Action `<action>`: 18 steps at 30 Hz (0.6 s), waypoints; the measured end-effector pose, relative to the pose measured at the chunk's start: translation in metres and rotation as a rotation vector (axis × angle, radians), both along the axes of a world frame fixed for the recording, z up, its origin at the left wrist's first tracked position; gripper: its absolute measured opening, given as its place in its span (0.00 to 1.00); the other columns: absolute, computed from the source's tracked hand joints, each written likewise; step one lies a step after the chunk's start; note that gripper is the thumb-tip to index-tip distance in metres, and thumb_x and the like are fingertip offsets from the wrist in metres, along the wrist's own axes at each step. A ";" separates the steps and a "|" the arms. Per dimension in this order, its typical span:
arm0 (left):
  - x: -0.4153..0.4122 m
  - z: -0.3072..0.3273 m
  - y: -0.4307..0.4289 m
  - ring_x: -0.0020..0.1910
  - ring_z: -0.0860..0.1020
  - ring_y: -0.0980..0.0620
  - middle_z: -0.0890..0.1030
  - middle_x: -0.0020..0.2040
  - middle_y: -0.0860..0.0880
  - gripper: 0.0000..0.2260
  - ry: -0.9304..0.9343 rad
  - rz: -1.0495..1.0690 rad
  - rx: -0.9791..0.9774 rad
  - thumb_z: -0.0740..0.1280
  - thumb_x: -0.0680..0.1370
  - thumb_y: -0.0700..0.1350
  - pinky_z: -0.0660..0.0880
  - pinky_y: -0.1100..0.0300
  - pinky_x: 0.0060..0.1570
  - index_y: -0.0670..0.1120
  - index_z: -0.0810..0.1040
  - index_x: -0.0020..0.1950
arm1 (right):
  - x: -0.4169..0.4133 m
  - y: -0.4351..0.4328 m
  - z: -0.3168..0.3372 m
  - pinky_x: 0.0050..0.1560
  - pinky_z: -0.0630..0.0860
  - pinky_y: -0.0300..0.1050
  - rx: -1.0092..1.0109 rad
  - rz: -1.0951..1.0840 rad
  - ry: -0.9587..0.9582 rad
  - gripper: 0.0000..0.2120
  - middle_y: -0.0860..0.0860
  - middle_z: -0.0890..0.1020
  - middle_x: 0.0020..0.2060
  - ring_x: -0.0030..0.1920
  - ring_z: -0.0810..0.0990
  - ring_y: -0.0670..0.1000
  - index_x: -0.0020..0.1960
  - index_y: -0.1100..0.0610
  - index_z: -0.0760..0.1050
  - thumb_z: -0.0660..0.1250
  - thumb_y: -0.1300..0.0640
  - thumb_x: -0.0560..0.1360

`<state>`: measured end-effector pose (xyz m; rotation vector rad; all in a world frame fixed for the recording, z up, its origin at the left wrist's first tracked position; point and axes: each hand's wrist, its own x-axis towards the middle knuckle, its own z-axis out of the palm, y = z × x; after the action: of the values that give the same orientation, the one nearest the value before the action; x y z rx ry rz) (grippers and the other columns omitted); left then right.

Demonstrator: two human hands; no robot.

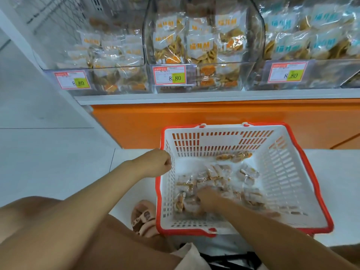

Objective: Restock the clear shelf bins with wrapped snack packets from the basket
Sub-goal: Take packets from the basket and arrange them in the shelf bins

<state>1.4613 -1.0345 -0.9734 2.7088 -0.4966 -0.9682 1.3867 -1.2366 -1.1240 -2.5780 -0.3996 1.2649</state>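
Under R hand point(207, 196): pkts point(214, 174) in basket point(288, 172)

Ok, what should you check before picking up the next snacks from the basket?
1. The left hand holds the basket rim steady: ok.
2. Some snack packets left in the basket: ok.
3. The right hand has hold of a packet: cannot tell, it is blurred.
4. Room on top in the clear bins: cannot tell.
5. Nothing in the way between basket and bins: ok.
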 end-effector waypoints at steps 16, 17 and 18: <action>0.020 0.054 -0.033 0.49 0.83 0.45 0.82 0.55 0.38 0.31 0.683 0.835 -0.872 0.65 0.70 0.63 0.81 0.56 0.47 0.43 0.74 0.65 | 0.060 -0.030 0.180 0.42 0.75 0.45 0.556 0.092 -1.410 0.06 0.54 0.78 0.53 0.51 0.75 0.56 0.46 0.61 0.78 0.68 0.67 0.69; 0.023 0.061 -0.036 0.48 0.83 0.47 0.82 0.54 0.39 0.28 0.660 0.840 -0.996 0.67 0.70 0.59 0.81 0.56 0.48 0.41 0.76 0.63 | 0.061 -0.032 0.187 0.43 0.74 0.44 0.548 0.081 -1.461 0.09 0.54 0.76 0.55 0.53 0.74 0.56 0.48 0.60 0.76 0.68 0.68 0.69; 0.025 0.069 -0.039 0.49 0.83 0.47 0.83 0.53 0.40 0.25 0.604 0.831 -1.074 0.69 0.70 0.54 0.80 0.55 0.51 0.40 0.77 0.62 | 0.062 -0.036 0.193 0.46 0.73 0.43 0.541 0.030 -1.484 0.14 0.55 0.75 0.57 0.55 0.73 0.56 0.50 0.58 0.75 0.69 0.71 0.67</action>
<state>1.4867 -1.0733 -0.9046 1.3302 0.2083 -0.8264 1.4490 -1.2724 -0.9308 -2.4538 -0.8209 -0.8819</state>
